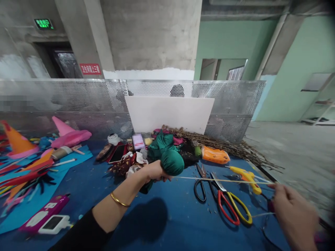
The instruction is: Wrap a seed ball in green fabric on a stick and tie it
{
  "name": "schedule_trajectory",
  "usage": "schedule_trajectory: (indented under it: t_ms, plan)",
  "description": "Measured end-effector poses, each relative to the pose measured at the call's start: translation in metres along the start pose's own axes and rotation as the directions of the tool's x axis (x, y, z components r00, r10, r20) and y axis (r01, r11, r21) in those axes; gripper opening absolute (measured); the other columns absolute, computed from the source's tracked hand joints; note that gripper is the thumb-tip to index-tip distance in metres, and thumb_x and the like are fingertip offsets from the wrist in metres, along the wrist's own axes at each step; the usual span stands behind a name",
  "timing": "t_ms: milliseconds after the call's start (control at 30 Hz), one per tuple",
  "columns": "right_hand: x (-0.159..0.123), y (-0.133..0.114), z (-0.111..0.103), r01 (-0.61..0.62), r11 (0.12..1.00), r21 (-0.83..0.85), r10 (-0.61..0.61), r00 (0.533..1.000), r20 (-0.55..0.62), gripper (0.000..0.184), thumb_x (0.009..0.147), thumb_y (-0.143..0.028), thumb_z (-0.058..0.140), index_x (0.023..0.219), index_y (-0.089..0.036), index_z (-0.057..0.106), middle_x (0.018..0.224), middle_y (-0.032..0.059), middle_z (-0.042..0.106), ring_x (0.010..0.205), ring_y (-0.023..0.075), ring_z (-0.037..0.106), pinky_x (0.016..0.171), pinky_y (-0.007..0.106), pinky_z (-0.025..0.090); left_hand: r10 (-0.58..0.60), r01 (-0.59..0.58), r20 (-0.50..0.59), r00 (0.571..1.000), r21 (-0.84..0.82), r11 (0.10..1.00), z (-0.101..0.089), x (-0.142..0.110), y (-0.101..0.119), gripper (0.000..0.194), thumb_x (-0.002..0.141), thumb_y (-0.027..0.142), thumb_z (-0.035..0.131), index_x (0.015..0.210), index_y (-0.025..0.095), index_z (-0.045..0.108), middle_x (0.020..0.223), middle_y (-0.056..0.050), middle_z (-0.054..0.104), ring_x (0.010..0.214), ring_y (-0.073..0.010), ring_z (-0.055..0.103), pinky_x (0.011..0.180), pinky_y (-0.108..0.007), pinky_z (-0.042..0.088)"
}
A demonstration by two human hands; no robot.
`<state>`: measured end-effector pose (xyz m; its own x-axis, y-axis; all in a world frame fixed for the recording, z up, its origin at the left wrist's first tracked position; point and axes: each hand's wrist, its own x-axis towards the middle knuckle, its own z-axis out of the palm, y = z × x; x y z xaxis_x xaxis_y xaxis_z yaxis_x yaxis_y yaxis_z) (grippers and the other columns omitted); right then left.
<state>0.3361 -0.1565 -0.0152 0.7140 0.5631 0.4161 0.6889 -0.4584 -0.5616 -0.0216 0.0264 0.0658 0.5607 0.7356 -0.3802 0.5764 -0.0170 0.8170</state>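
Observation:
My left hand (154, 172) is closed around the neck of a green fabric bundle (171, 162), a stuffed ball of cloth held above the blue table (162, 223). A thin pale string (222, 180) runs taut from the bundle to my right hand (293, 212), which pinches its end at the lower right. A gold bangle sits on my left wrist.
Black-handled scissors (201, 186), red and yellow scissors (231, 205) and a yellow glue gun (247, 177) lie under the string. Dried twigs (235, 146), an orange object (215, 155), cloth scraps, a phone (117, 153) and felt cones (69, 134) sit behind and left. A perforated metal screen (78, 101) bounds the table.

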Motion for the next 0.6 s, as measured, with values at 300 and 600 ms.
schedule_trajectory:
  t_ms: [300,600]
  plan:
    - [-0.075,-0.147,0.041,0.137,0.680,0.721,-0.559,0.733,0.388,0.034,0.079,-0.040,0.058,0.109,-0.024,0.065,0.113,0.0080,0.065,0.107,0.0259,0.057,0.095,0.039,0.041,0.077,-0.076,0.065,0.995,-0.028,0.997,0.017,-0.009,0.023,0.021,0.052,0.027,0.073,0.055,0.012,0.060,0.043,0.005,0.047,0.038,-0.0047,0.031,0.037,-0.020,0.017]
    - [-0.086,-0.151,0.067,-0.630,0.301,0.716,-0.472,0.554,0.686,0.035,0.076,-0.050,0.064,0.067,-0.019,0.054,0.052,-0.0078,0.044,0.041,0.0052,0.037,0.048,0.021,0.036,0.076,-0.074,0.022,0.997,-0.068,0.995,0.007,-0.012,0.021,0.016,0.055,0.025,0.070,0.059,0.011,0.064,0.044,0.005,0.047,0.038,-0.0042,0.031,0.039,-0.021,0.016]
